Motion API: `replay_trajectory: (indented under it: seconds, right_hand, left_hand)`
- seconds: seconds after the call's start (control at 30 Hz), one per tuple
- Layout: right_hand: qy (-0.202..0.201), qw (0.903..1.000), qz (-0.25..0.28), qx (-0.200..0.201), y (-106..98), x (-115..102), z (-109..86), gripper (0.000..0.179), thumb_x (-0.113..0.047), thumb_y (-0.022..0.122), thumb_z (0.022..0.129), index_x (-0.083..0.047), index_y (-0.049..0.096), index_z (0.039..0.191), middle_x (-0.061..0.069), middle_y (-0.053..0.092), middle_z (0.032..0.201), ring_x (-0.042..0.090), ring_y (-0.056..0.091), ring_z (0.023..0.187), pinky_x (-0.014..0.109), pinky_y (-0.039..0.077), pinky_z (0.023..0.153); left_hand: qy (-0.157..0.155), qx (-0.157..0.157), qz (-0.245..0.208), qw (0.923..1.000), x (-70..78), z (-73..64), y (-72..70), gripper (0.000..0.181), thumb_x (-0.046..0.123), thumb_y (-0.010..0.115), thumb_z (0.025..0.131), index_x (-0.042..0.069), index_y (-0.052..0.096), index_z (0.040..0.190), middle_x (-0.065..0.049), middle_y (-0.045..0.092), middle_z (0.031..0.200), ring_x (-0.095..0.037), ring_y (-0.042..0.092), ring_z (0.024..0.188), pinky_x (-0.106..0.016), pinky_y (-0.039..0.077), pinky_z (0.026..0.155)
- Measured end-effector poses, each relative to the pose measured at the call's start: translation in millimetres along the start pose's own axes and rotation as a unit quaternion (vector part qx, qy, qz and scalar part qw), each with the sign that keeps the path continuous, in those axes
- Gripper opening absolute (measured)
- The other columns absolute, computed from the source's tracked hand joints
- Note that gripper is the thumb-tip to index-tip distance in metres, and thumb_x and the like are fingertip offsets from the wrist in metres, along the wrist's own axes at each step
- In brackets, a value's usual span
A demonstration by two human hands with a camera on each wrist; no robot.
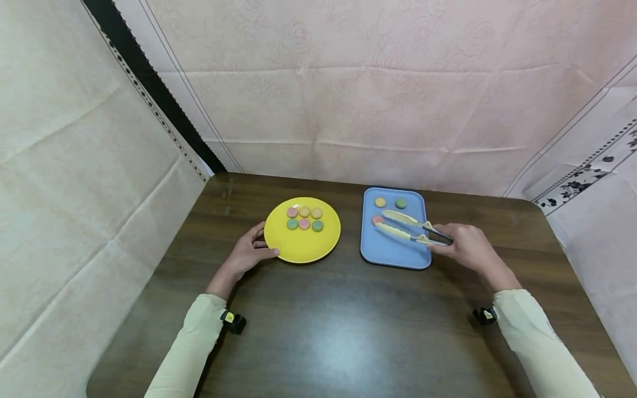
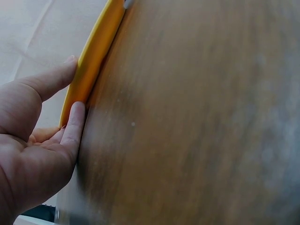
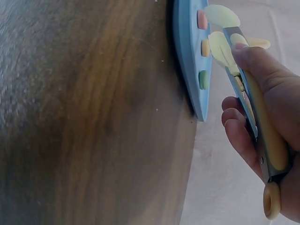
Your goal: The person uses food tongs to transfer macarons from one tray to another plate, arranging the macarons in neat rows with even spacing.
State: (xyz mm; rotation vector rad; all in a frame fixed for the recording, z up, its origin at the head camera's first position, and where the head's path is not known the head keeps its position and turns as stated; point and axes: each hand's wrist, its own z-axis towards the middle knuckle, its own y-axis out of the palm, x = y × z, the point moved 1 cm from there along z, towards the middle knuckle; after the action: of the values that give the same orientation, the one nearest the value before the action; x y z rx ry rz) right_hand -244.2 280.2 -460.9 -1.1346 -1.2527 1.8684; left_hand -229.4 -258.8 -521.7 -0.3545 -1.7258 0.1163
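My left hand (image 1: 246,251) holds the rim of a yellow plate (image 1: 303,249), thumb and fingers at its left edge; in the left wrist view the fingers (image 2: 75,124) touch the plate's side. Two rows of small pink, yellow and green macarons (image 1: 304,224) lie on it. In my right hand (image 1: 465,243) is a pair of tongs (image 1: 405,228) with pale tips, spread apart over a blue tray (image 1: 388,254). A pink macaron (image 1: 377,220) lies by the tips, with nothing visibly clamped. Behind it on the tray are a yellow macaron (image 1: 380,202) and a green macaron (image 1: 400,203).
Plate and tray stand side by side on a dark wooden table (image 1: 298,320), near its far edge. Cloth-like pale sheets (image 1: 398,110) hang behind and at both sides. A small black camera is strapped to each wrist.
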Motion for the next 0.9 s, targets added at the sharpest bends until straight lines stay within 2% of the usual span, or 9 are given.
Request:
replay_trajectory:
  seconds: [0.13,0.37,0.53,0.73,0.9]
  right_hand:
    - [-0.012,0.9999,-0.007,0.005,4.1,0.8,1.3,0.054,-0.033,0.084,0.086,0.006,0.072,0.123,0.023,0.074,0.108,0.025,0.064,0.078,0.047,0.052,0.069]
    - [-0.002,1.0000,0.001,-0.008,9.7,3.2,4.3,0.054,-0.032,0.082,0.088,0.005,0.070,0.125,0.025,0.073,0.113,0.025,0.063,0.080,0.049,0.054,0.073]
    - [-0.001,0.9999,0.000,-0.015,11.0,4.2,5.7,0.053,-0.032,0.081,0.089,0.005,0.070,0.125,0.025,0.073,0.113,0.024,0.061,0.079,0.046,0.053,0.072]
    - [-0.007,0.9998,-0.007,-0.019,11.3,3.8,7.1,0.052,-0.032,0.080,0.090,0.005,0.071,0.125,0.024,0.073,0.111,0.022,0.060,0.077,0.044,0.052,0.069]
    - [-0.003,0.9998,-0.005,-0.021,7.9,1.3,7.3,0.053,-0.032,0.080,0.090,0.006,0.069,0.126,0.026,0.072,0.114,0.028,0.067,0.085,0.050,0.055,0.075]
  left_hand:
    - [-0.004,-0.004,0.000,1.0000,0.4,0.8,0.3,0.099,0.017,0.083,0.087,0.012,0.021,0.164,-0.015,0.040,0.158,-0.035,0.055,0.126,-0.031,0.054,0.091]
    - [-0.014,-0.008,-0.004,0.9999,2.0,2.4,-0.8,0.096,0.009,0.080,0.088,0.006,0.020,0.163,-0.019,0.039,0.158,-0.038,0.054,0.126,-0.031,0.054,0.090]
    - [-0.005,-0.003,-0.002,1.0000,0.8,1.8,0.2,0.097,0.016,0.083,0.087,0.012,0.022,0.163,-0.015,0.041,0.157,-0.035,0.055,0.125,-0.029,0.054,0.089]
    - [0.001,0.000,-0.003,1.0000,0.0,0.9,-0.6,0.098,0.019,0.085,0.086,0.013,0.024,0.163,-0.013,0.043,0.156,-0.034,0.056,0.124,-0.030,0.054,0.090]
    - [0.003,0.001,-0.001,1.0000,-1.6,2.0,-0.8,0.097,0.019,0.085,0.086,0.012,0.025,0.163,-0.014,0.044,0.155,-0.033,0.056,0.123,-0.028,0.054,0.089]
